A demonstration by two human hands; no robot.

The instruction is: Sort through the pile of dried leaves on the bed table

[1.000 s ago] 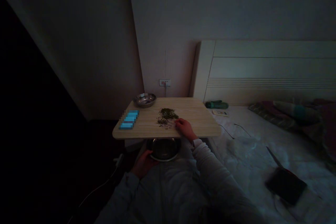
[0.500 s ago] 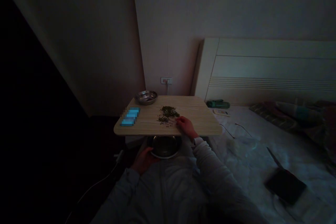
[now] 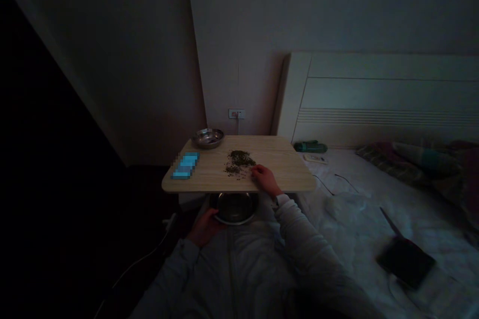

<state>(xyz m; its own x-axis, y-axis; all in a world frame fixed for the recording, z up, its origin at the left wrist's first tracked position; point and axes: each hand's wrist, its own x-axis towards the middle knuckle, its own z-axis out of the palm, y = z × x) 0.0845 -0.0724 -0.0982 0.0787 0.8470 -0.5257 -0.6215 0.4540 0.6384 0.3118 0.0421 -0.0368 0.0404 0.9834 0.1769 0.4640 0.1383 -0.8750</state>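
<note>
Small dark green grains (image 3: pixel 239 158) lie in a loose pile on the light wooden table (image 3: pixel 279 152), with stray ones scattered toward the front. My right hand (image 3: pixel 266 180) rests at the pile's right front edge, its fingers curled together. Whatever may be between those fingertips is too small to make out. Below the table's front edge, a round metal bowl (image 3: pixel 235 209) sits at my lap, partly under the tabletop. My left hand (image 3: pixel 205 227) grips its left rim, thumb on top. The bowl's inside is too dark to read.
At the table's back left stands another metal bowl (image 3: pixel 208 138), with a lit phone (image 3: pixel 186 165) in front of it. On the bed to the right are a green bottle (image 3: pixel 310 147), a pale remote (image 3: pixel 315 159), glasses (image 3: pixel 346 184) and a dark flat object (image 3: pixel 406 261).
The lower grains have been drawn slightly nearer the main pile. My right hand has barely shifted, and my left hand keeps its hold on the bowl.
</note>
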